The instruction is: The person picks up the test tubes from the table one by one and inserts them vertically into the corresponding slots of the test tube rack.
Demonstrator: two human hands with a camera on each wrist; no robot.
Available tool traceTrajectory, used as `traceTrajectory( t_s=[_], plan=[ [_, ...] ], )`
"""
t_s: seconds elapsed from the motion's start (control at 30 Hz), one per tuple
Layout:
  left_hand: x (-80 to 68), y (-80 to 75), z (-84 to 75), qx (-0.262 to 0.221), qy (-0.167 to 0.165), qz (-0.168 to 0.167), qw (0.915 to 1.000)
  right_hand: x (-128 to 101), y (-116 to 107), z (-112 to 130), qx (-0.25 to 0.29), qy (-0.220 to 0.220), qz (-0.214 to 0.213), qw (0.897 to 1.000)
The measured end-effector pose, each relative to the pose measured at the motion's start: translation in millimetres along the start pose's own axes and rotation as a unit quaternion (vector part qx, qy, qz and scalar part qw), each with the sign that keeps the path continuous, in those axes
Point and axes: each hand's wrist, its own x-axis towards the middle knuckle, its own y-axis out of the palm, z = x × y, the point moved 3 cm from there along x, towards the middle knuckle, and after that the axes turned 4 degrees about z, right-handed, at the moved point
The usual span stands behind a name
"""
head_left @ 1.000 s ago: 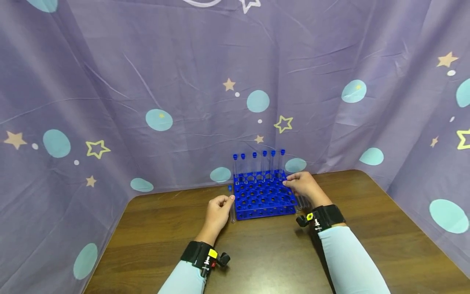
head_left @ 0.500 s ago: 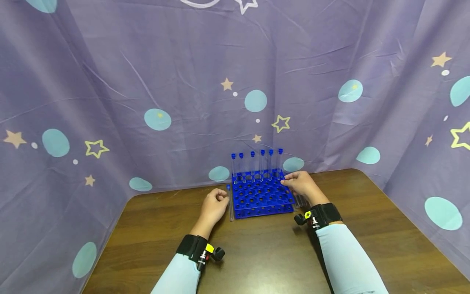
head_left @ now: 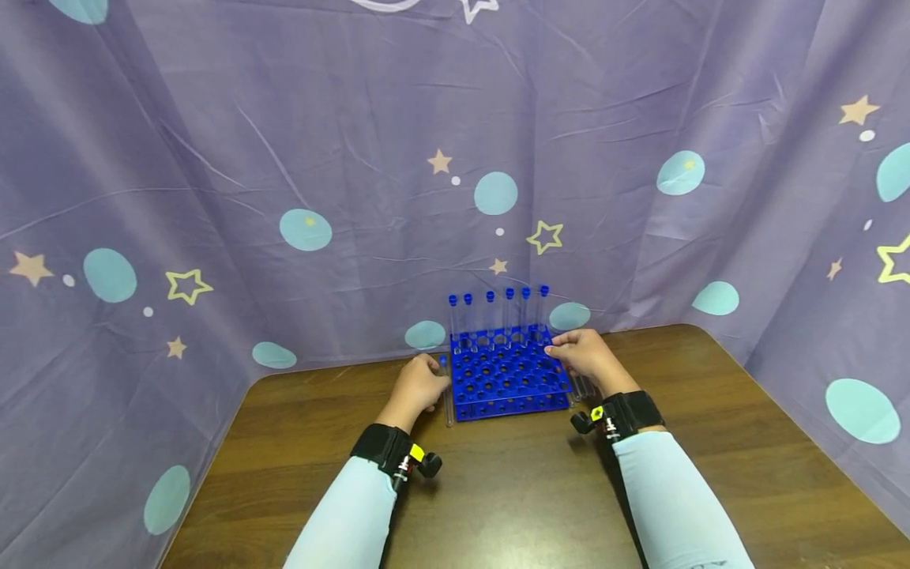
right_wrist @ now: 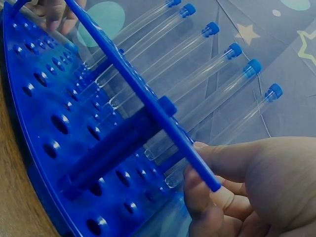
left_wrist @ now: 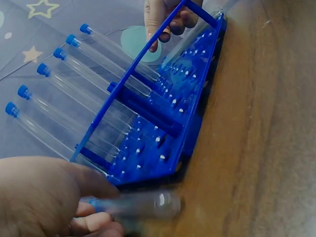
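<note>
On the brown wooden counter (head_left: 512, 490), the right hand (head_left: 584, 357) pinches the far right corner of the blue plastic test-tube rack (head_left: 508, 379) holding six clear blue-capped tubes (head_left: 498, 320), while the left hand (head_left: 419, 385) curls round a loose clear tube (left_wrist: 140, 205) lying beside the rack's left edge.

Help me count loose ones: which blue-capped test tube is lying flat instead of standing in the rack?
The test tube lying on the table beside the rack's left edge, at the left hand; six others stand upright in the back row.
</note>
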Motion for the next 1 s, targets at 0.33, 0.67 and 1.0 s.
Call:
traceTrajectory(
  t_s=[0.33,0.67,1.0],
  plan=[
    [1.2,-5.8,-14.8,0.037,-0.064,0.009,0.9973,-1,-1,1,0.000,0.007,0.003,1.000],
    [0.8,-11.8,-14.2,0.033,-0.069,0.026,0.9967,1,-1,1,0.004,0.024,0.010,1.000],
    [-7.4,-38.9,-22.8,-0.024,-0.011,-0.096,0.9950,1,-1,0,0.001,0.022,0.009,1.000]
  ],
)
